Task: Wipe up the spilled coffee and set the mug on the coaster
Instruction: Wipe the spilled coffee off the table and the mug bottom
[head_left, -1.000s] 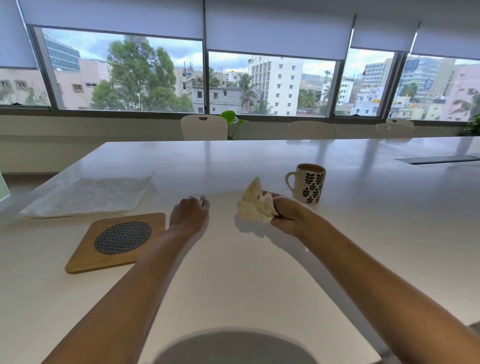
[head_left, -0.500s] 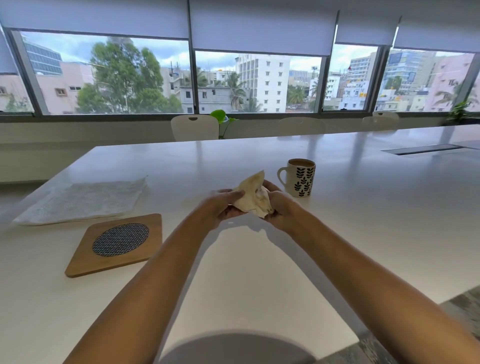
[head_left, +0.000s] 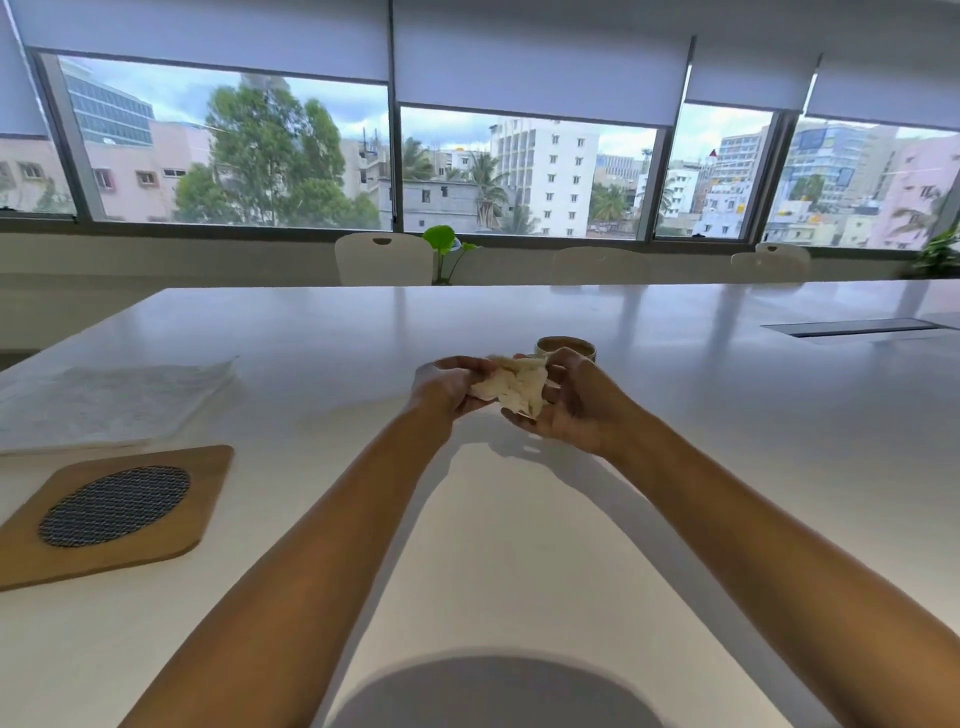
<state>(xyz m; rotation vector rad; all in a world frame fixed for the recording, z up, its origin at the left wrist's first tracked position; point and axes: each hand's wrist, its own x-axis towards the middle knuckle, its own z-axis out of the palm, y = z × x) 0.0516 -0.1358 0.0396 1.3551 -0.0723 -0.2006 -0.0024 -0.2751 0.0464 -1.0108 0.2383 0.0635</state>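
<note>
Above the middle of the white table (head_left: 727, 467), both my hands hold a crumpled, pale tissue (head_left: 514, 384). My left hand (head_left: 449, 384) grips its left side and my right hand (head_left: 576, 400) cups it from the right and below. Right behind my right hand stands the mug (head_left: 566, 345); only its rim, with coffee inside, shows. The wooden coaster (head_left: 171, 525) with a dark woven round lies at the near left. No spill is plain to see on the table.
A folded whitish cloth (head_left: 114, 400) lies behind the coaster at the left. A dark slot (head_left: 852, 327) is set into the table at the far right. Chairs (head_left: 384, 257) and a green plant (head_left: 441, 244) stand along the far edge.
My left hand left the table and joined my right hand on the tissue. Both hands have lifted it up in front of the mug, which is now mostly hidden.
</note>
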